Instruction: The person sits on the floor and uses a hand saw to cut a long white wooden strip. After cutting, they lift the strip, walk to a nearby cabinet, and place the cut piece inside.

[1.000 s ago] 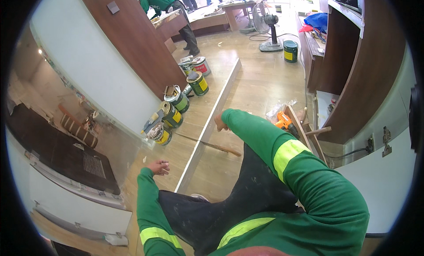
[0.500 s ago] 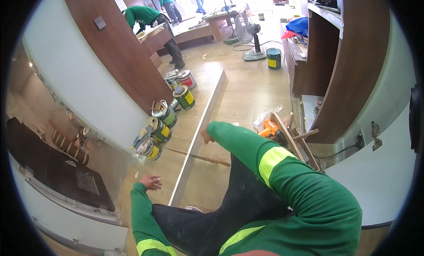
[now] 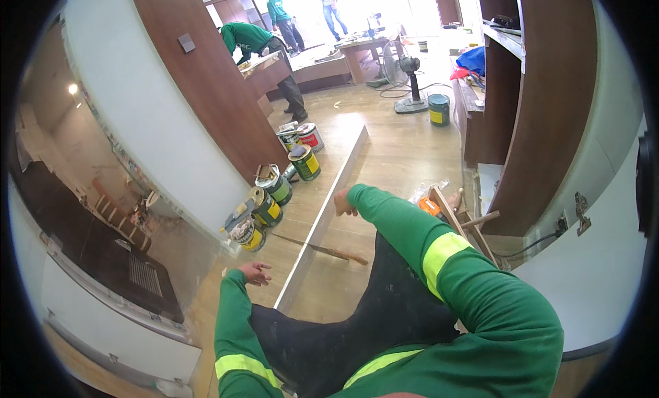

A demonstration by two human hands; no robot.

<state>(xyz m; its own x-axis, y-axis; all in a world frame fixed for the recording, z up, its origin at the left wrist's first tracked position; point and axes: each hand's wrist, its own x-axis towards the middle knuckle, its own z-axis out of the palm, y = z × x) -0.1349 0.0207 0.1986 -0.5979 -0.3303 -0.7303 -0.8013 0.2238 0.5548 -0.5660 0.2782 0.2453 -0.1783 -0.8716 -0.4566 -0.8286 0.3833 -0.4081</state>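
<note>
A long, narrow pale board (image 3: 323, 219) runs away from me across the wood floor, its near end by my dark trousers. My left hand (image 3: 255, 273) hovers left of the board's near part, fingers spread and nothing in them. Beyond my right knee, my right hand (image 3: 345, 202) hangs bent at the wrist beside the board's right edge. Its fingers point down and are partly hidden, so neither their grip nor contact with the board shows. A long, thin blade-like tool (image 3: 341, 254) with a brown end lies crosswise at the board, between my hands.
Several paint cans (image 3: 266, 207) line the left wall. To my right stand a wooden tool box (image 3: 449, 213) and an orange tool (image 3: 430, 206). Farther off are a floor fan (image 3: 410, 89), a green can (image 3: 438, 110) and a co-worker in green (image 3: 248, 40) bending over a wooden panel.
The view has tilted up and turned a little left, so the scene sits lower and farther right. My hands keep nearly the same pose beside the board.
</note>
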